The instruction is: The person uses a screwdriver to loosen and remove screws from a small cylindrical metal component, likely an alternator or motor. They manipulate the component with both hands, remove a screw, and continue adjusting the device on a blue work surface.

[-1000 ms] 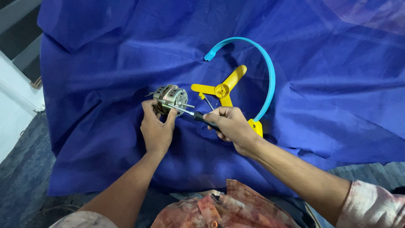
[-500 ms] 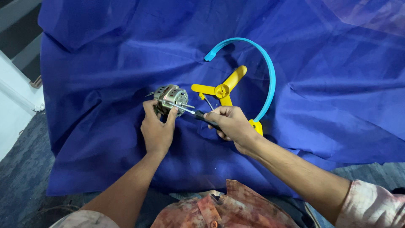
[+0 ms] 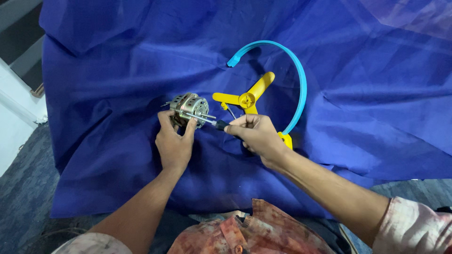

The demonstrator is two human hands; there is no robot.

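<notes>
While the left hand (image 3: pixel 173 143) is clamping the small metal motor (image 3: pixel 188 106) on the blue cloth (image 3: pixel 117 70), its shaft is pointing right. Right hand (image 3: pixel 256 136) is gripping a screwdriver (image 3: pixel 209 121), its thin steel shank lying leftward against the motor; the handle is hiding inside the fist. Yellow plastic fan blades (image 3: pixel 245 98) and a curved blue ring (image 3: pixel 287 66) are lying just beyond.
</notes>
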